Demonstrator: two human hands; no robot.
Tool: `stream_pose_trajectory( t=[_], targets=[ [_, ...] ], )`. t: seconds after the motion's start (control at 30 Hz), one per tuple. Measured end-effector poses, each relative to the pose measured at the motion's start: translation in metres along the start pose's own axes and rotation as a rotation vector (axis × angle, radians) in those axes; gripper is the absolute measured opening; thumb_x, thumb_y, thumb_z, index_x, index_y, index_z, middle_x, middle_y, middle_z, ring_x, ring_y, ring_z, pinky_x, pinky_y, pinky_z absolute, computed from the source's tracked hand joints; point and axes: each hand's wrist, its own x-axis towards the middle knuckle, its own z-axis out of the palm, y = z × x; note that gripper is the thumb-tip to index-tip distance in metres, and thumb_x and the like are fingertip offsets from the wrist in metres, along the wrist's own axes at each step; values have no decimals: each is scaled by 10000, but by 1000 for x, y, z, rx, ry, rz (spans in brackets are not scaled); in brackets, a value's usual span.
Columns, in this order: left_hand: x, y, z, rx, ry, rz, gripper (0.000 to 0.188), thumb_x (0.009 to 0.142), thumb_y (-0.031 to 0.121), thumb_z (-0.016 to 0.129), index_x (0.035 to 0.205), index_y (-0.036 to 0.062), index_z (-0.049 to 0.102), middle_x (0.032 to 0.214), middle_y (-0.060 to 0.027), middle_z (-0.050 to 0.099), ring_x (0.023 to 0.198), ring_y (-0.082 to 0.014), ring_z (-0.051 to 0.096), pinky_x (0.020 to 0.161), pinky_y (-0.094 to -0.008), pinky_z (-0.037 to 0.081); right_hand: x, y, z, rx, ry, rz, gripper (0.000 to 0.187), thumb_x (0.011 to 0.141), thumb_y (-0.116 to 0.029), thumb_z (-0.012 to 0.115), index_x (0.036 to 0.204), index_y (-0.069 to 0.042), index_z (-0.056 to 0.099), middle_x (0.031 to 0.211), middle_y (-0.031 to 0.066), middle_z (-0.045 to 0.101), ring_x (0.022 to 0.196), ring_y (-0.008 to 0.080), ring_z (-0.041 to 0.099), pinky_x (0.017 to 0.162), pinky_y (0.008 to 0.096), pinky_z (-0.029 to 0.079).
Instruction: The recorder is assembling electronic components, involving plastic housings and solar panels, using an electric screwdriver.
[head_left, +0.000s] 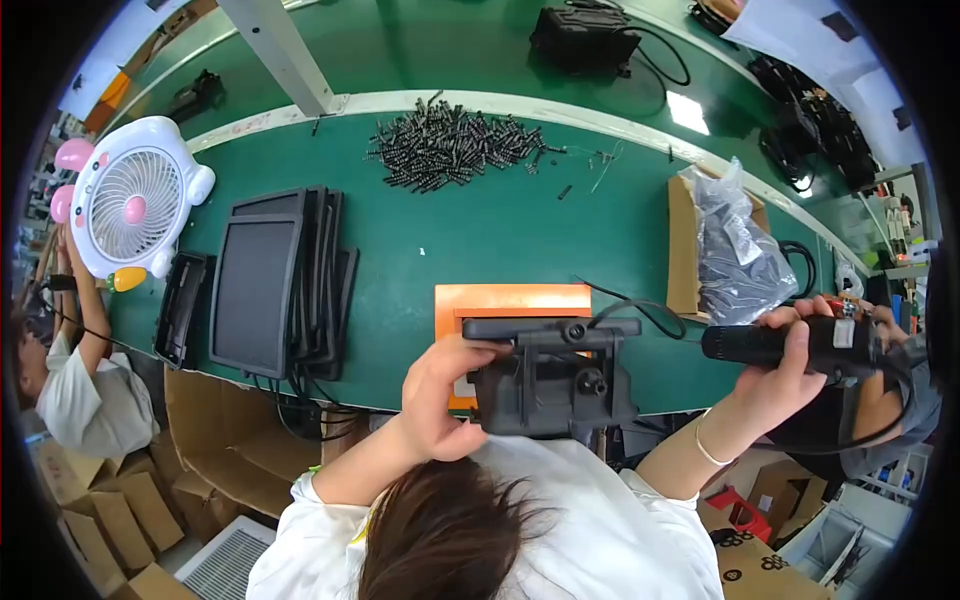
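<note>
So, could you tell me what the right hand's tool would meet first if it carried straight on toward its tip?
The right hand holds a black power screwdriver pointing left; it would probably meet the dark plastic housing first, though depth is unclear.

Assembly workshop, green workbench (520, 230), screw pile (450, 145)
</note>
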Motion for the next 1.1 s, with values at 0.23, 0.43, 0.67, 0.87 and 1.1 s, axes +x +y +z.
stream_pose_trajectory(
  t=[0.23,0.43,0.67,0.87,1.1],
  targets=[
    [-1,-15,10,-110,-282,-159,492,661,171,699,1083,-13,525,990,-166,605,835,-324,610,727,-354,482,5,14,1,12,-43,-11,436,775,-97,617,1143,80,464,995,132,550,707,184,563,706,306,456],
    [1,-19,18,-248,-236,-328,420,667,130,679,1044,-15,563,1013,-187,600,853,-352,610,745,-358,486,-4,19,22,110,221,-234,385,812,-147,556,1116,72,468,949,175,535,852,262,523,768,360,441],
    [21,-14,14,0,-79,57,392,643,117,693,995,-9,575,930,-187,633,841,-344,627,748,-378,491,-50,28,23,-113,-263,30,83,777,-3,557,847,-1,512,727,84,531,629,138,494,561,229,407],
    [55,20,-1,-165,-273,298,211,687,93,621,878,6,594,887,-179,625,783,-335,623,693,-388,502,-45,-3,75,89,-734,598,250,851,-153,511,996,44,562,922,78,578,880,140,543,798,250,410],
    [55,80,-49,187,-682,342,225,580,74,643,767,78,518,603,-36,467,571,-222,547,478,-337,441,-46,11,63,181,-817,734,375,933,-326,468,1039,22,558,779,-8,570,681,52,507,591,178,398]
  ],
)
